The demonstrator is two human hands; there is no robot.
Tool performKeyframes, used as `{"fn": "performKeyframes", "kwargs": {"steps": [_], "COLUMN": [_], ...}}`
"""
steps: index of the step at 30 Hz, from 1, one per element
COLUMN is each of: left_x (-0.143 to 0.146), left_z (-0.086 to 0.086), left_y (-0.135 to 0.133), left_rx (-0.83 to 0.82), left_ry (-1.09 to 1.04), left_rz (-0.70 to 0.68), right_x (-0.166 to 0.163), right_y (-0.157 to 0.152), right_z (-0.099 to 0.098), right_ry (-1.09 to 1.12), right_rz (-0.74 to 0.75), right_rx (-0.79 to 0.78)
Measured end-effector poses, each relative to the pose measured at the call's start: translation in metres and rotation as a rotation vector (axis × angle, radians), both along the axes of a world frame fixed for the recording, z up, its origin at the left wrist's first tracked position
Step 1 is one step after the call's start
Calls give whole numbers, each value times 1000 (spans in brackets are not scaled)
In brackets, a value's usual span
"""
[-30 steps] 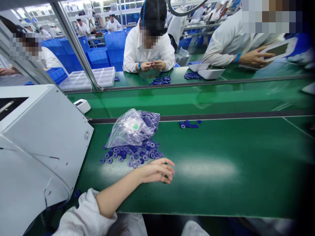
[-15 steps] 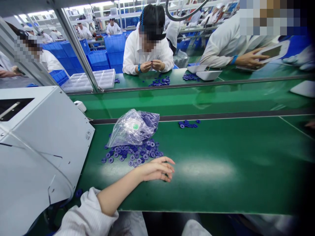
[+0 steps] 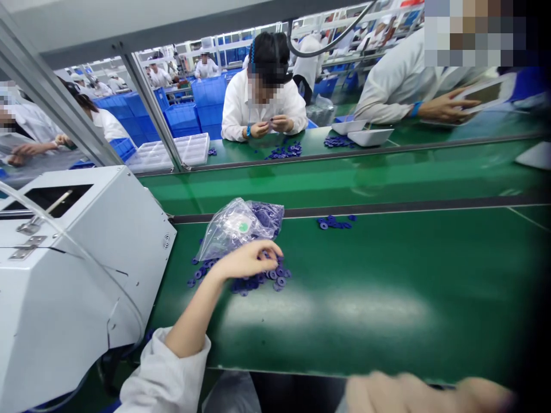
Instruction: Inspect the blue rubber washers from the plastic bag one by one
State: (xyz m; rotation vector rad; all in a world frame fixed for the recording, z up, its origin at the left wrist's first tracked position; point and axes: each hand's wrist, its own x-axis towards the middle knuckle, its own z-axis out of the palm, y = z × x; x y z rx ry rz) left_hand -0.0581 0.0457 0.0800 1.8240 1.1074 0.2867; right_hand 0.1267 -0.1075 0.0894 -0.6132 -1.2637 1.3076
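Observation:
My left hand [image 3: 247, 261] reaches over a pile of blue-purple washers [image 3: 279, 274]. Its fingers curve downward, with washers showing in the gap between them and the thumb; no washer is visibly gripped. Just behind the hand lies a clear plastic bag [image 3: 228, 226] with a green dot on its label and more washers inside. At the bottom right edge my right hand [image 3: 413, 393] is blurred, its fingers curled in. A dark purplish patch shows by its fingertip, too smeared to make out.
A white machine [image 3: 86, 275] with a cable stands at my left. A small group of washers [image 3: 336, 222] lies near the back rail of the green tabletop [image 3: 365, 332]. Across the green strip, a co-worker [image 3: 264, 94] handles small parts; another person [image 3: 396, 86] holds a white-framed device.
My left hand has moved left and away from me, from the bare tabletop onto the washers. My right hand has come into view at the bottom right. The camera view has shifted slightly.

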Motion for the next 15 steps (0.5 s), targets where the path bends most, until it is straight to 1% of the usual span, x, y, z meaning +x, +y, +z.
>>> {"fn": "performKeyframes", "kwargs": {"steps": [2,3,5,6,8,10,12,15], "left_x": [-15,-22,-32,-36,-40,-40,-38,-35], "left_z": [22,29,37,38,37,35,34,32], "left_y": [12,17,29,36,48,59,69,76], "left_rx": [200,274,360,367,323,252,210,235], "left_ry": [156,241,401,467,564,616,627,612], "left_rz": [261,393,591,644,664,620,557,487], "right_x": [-2,-4,-10,-14,-23,-33,-42,-53], "right_y": [14,22,38,48,72,104,142,203], "right_z": [10,15,27,31,37,36,30,14], "right_ry": [88,119,106,75,-30,-153,-228,-227], "right_rz": [99,155,233,221,144,46,-26,-124], "right_rx": [134,192,208,184,98,21,-40,-125]}}
